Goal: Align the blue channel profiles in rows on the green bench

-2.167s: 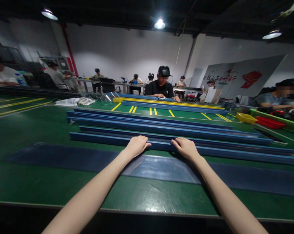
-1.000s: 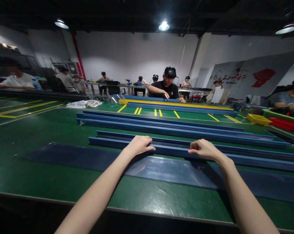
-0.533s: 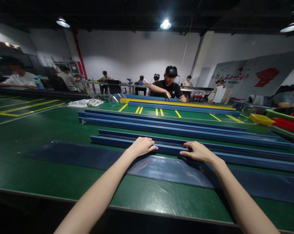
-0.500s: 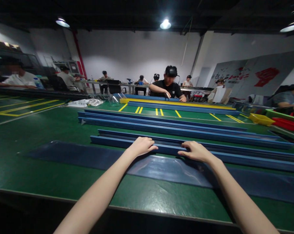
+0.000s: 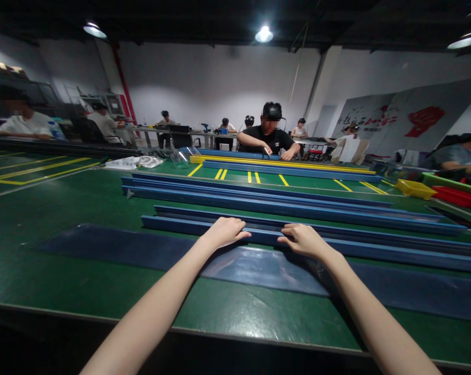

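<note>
A long blue channel profile (image 5: 376, 249) lies across the green table (image 5: 141, 291). My left hand (image 5: 226, 232) is closed over its near wall, fingers hooked over the upper edge and thumb along the front face. A short way to the right, my right hand (image 5: 304, 240) grips the same wall, thumb in front and fingers curled over the top. Just on my side of the profile lies a flat, glossy transparent plastic bag (image 5: 258, 268), stretching left and right under my forearms.
Behind the gripped profile lie more blue profiles (image 5: 219, 195). Farther back are a yellow bar (image 5: 317, 165) and a person (image 5: 272, 133) working across the table. A yellow bin (image 5: 415, 189) and a red bin (image 5: 457, 196) sit at right; a crumpled clear bag (image 5: 149, 162) lies at far left.
My right hand has slid slightly left along the profile, closer to my left hand. My left hand keeps its hold, and the view has shifted a little.
</note>
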Action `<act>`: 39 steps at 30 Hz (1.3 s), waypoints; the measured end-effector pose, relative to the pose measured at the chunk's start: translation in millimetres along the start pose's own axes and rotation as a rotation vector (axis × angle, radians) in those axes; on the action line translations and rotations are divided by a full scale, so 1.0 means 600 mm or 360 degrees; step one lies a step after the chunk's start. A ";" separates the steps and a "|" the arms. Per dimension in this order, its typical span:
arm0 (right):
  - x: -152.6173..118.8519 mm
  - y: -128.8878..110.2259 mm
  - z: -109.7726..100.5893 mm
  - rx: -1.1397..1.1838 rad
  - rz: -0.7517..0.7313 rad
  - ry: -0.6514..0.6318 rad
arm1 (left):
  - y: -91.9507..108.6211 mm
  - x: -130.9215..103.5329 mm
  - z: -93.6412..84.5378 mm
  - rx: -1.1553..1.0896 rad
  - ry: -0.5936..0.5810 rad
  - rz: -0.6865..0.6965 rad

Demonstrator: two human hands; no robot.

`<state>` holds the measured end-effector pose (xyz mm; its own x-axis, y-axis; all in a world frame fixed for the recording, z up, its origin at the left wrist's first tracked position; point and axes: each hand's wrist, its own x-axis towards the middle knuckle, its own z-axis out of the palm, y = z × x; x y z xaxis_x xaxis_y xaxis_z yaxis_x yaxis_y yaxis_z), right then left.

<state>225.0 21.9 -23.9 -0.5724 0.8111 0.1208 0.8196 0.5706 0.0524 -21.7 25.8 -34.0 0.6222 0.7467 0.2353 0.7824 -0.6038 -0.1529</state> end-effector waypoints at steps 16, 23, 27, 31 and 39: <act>-0.025 0.039 -0.015 -0.0075 0.0094 -0.0132 | -0.001 -0.001 -0.011 -0.0005 -0.0022 -0.0001; -0.039 0.060 -0.020 -0.0095 0.0219 -0.0139 | -0.004 0.000 -0.002 0.0010 -0.0015 0.0004; -0.038 0.061 -0.017 -0.0102 0.0226 -0.0133 | -0.004 0.001 0.001 0.0006 -0.0001 0.0023; -0.037 0.060 -0.014 -0.0104 0.0231 -0.0121 | -0.004 0.000 0.002 0.0010 0.0001 0.0029; -0.023 0.032 -0.002 -0.0089 0.0122 -0.0006 | -0.004 -0.001 0.004 -0.0008 0.0010 0.0016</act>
<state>248.6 21.6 -23.6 -0.5079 0.8526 0.1229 0.8611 0.4988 0.0986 -24.0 27.5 -36.0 0.6296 0.7390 0.2396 0.7761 -0.6124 -0.1506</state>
